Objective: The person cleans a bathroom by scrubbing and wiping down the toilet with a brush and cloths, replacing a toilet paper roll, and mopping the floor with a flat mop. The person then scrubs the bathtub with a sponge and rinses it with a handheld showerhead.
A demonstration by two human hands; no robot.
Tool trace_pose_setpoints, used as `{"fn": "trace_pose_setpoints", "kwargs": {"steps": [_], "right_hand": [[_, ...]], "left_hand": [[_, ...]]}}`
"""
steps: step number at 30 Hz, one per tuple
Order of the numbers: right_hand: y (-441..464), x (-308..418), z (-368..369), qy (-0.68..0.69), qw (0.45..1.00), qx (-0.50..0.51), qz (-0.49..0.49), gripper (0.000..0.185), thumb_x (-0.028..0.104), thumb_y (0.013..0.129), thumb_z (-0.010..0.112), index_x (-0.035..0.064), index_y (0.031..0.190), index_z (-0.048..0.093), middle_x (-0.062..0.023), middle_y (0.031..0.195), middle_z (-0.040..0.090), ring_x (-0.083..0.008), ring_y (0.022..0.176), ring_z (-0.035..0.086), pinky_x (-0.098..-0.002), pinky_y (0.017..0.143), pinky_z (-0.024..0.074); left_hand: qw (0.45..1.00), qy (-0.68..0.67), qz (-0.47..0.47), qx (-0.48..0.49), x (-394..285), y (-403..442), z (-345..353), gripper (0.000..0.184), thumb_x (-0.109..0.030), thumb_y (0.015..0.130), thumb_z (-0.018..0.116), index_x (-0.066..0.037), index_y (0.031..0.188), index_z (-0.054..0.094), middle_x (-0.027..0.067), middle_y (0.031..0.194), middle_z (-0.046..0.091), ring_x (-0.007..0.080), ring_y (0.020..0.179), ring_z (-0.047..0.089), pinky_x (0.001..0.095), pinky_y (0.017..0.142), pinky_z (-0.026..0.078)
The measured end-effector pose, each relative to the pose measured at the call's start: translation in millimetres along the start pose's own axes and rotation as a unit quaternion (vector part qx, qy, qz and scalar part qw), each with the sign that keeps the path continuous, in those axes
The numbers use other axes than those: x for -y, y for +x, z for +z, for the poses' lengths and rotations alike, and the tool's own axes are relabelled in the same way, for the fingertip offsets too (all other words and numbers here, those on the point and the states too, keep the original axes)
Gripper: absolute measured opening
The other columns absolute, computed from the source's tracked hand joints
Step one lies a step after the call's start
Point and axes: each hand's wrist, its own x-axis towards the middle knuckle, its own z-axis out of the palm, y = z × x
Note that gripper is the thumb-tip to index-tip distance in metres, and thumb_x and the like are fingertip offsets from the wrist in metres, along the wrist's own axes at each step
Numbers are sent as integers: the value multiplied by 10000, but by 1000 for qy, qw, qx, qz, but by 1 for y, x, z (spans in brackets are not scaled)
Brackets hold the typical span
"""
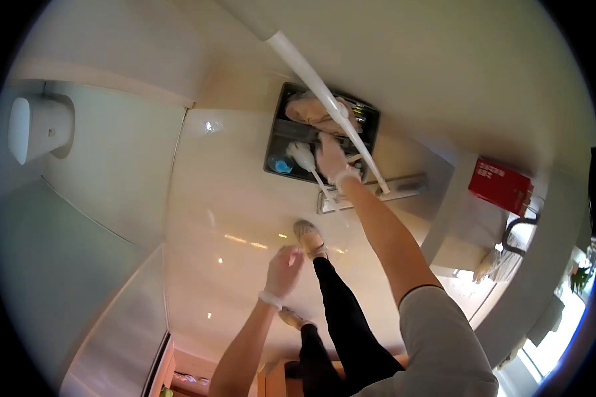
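Observation:
A dark divided caddy stands on the floor, holding a beige cloth, a white-headed brush, a blue item and small things too blurred to name. My right hand, with a pale cuff at the wrist, reaches down into it beside the brush; its fingertips are hidden among the contents. Lower down, my left hand hangs above the floor near my shoe, fingers loosely curled and a little apart, nothing in it. The white pole of a flat mop slants across the caddy.
The mop head rests on the floor just below the caddy. To the right are a red box and a black curved handle. A white toilet is at the far left, and a floor seam runs before it.

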Motion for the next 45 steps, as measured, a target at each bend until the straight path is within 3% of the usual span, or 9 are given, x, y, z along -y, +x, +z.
{"fn": "trace_pose_setpoints", "kwargs": {"steps": [6, 11, 15, 18, 23, 28, 31, 39, 45], "right_hand": [[92, -60, 34, -48, 989, -77, 121, 413, 266, 932, 438, 75, 1298, 445, -142, 1191, 555, -273, 1152, 482, -338, 980, 378], [114, -102, 51, -1, 945, -132, 300, 353, 232, 864, 547, 50, 1166, 566, -162, 1122, 608, -306, 1047, 571, -354, 881, 446], [68, -7, 28, -98, 968, -230, -33, 319, 247, 744, 627, 10, 955, 593, -181, 914, 613, -355, 886, 558, -426, 819, 423], [38, 36, 20, 33, 996, -57, -64, 246, 198, 764, 627, 17, 931, 630, -142, 802, 630, -272, 756, 590, -362, 742, 462], [102, -7, 41, 179, 948, -224, 135, 204, 114, 829, 546, 16, 977, 648, -142, 891, 656, -232, 788, 614, -320, 746, 469], [157, -48, 71, -267, 953, -133, 51, 239, 115, 754, 577, 75, 986, 621, -155, 966, 620, -364, 992, 539, -430, 839, 435], [165, -60, 76, -255, 949, -182, -21, 245, 155, 743, 611, 64, 970, 615, -161, 1009, 605, -379, 1038, 504, -458, 834, 427], [79, 2, 40, 36, 953, -302, 16, 315, 222, 830, 599, -20, 1029, 566, -196, 986, 584, -364, 962, 521, -445, 830, 409], [-44, -35, 54, 357, 880, -162, 268, 294, 154, 906, 512, -49, 1118, 512, -145, 1037, 585, -195, 955, 567, -319, 794, 463]], "left_hand": [[997, 33, 37, -59, 28, 107, -14, 207, -140, 888, 556, -38, 1051, 630, 62, 919, 651, 130, 760, 594, 268, 705, 487], [990, 85, 89, -70, 25, 183, -17, 331, -107, 844, 511, -62, 1165, 579, 136, 937, 637, 273, 828, 619, 349, 718, 489], [964, 122, 196, -131, -1, 260, -8, 416, -90, 796, 544, -72, 1211, 552, 140, 923, 638, 311, 822, 616, 384, 730, 496], [894, 165, 355, -216, -8, 310, -9, 468, -107, 728, 619, -60, 1190, 558, 144, 945, 645, 326, 842, 619, 404, 739, 497], [994, 20, 103, -37, 17, 336, -24, 467, -122, 672, 683, -36, 1120, 580, 157, 890, 659, 323, 864, 630, 368, 738, 492], [986, -138, -13, -93, 54, 356, -13, 183, -70, 725, 637, -11, 887, 575, 101, 696, 596, 193, 579, 559, 289, 501, 413], [969, -220, -73, -81, 45, 356, -20, 56, -19, 767, 588, 1, 724, 559, 77, 642, 565, 133, 456, 506, 255, 365, 349], [940, -336, -52, 38, -3, 363, -23, 103, -145, 816, 641, -43, 833, 635, 63, 760, 622, 145, 679, 600, 270, 574, 465], [985, 52, -41, 158, 4, 357, -26, 538, -272, 841, 589, -79, 1327, 462, 84, 1219, 544, 207, 1147, 477, 401, 983, 354]]}}
